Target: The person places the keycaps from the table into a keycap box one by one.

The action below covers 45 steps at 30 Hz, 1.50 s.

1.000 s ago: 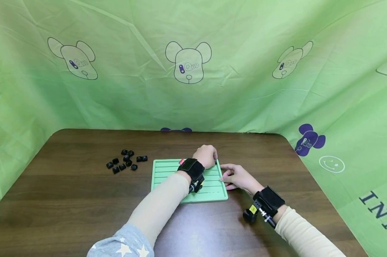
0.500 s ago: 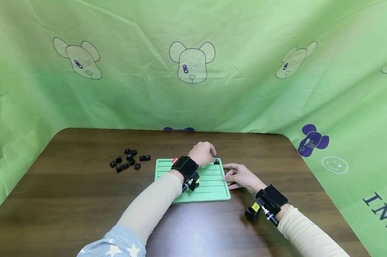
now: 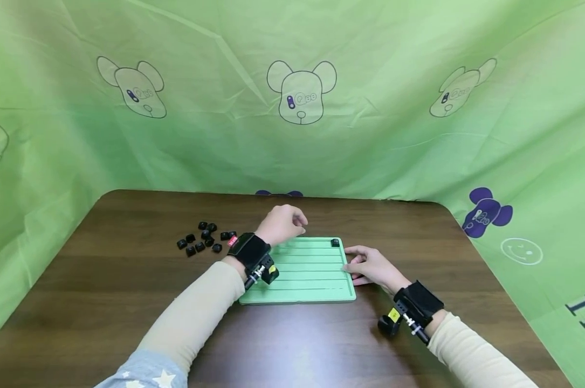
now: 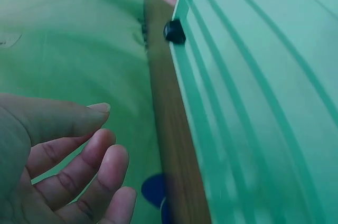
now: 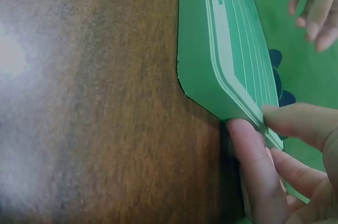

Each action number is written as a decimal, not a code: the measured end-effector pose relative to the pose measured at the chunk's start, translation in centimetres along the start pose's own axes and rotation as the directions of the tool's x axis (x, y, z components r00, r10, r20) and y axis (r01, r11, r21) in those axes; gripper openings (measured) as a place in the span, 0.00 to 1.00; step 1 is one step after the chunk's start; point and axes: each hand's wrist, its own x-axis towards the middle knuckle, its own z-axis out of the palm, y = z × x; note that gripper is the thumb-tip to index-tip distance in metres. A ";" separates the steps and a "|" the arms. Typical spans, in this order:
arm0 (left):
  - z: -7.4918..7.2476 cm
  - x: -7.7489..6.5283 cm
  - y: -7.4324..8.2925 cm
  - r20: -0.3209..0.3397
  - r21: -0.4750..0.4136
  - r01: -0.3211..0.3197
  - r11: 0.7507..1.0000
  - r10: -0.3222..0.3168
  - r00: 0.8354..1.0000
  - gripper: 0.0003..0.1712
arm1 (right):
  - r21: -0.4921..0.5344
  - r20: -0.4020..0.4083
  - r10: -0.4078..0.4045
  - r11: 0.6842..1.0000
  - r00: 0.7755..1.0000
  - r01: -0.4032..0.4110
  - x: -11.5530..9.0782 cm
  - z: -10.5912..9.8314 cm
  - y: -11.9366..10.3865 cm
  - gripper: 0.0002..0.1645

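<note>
A light green ridged board (image 3: 311,276) lies on the table, with one black keycap (image 3: 335,243) in its far right corner. My left hand (image 3: 279,223) hovers over the far edge of the board, left of that keycap. Its fingers are loosely bent with nothing between them, as the left wrist view shows of the fingers (image 4: 79,179). My right hand (image 3: 373,268) grips the board's right edge. In the right wrist view, its thumb (image 5: 301,121) is on the rim and a finger (image 5: 256,166) lies against the side.
Several loose black keycaps (image 3: 205,234) lie scattered on the brown wooden table (image 3: 103,291), left of the board. A small red tag (image 3: 232,241) sticks out by the left wrist strap. A green printed curtain (image 3: 214,145) hangs behind the table.
My left hand has moved left, away from the board's far right corner, leaving the keycap there in plain sight. My right hand keeps its grip on the edge. The head view has shifted slightly.
</note>
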 end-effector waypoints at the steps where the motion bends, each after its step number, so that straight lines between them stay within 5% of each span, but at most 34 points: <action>1: -0.4 -0.2 -0.2 -0.005 -0.002 0.003 1.000 -0.003 1.000 0.09 | 0.000 -0.003 0.002 1.000 1.000 -0.002 -0.1 -0.1 0.0 0.36; 19: -7.9 -5.0 -8.2 -0.004 0.051 0.047 0.998 -0.047 0.999 0.09 | 0.000 -0.011 -0.004 1.000 1.000 0.004 -0.2 0.0 0.0 0.33; 28: -8.1 -5.0 -10.3 0.057 0.136 0.076 0.988 -0.084 0.995 0.14 | 0.007 -0.013 -0.016 1.000 1.000 0.016 -0.6 0.2 0.0 0.34; 45: -7.3 -4.3 -11.0 0.078 0.252 0.121 0.960 -0.145 0.986 0.16 | 0.005 -0.015 -0.003 1.000 1.000 0.003 -0.1 0.0 0.2 0.33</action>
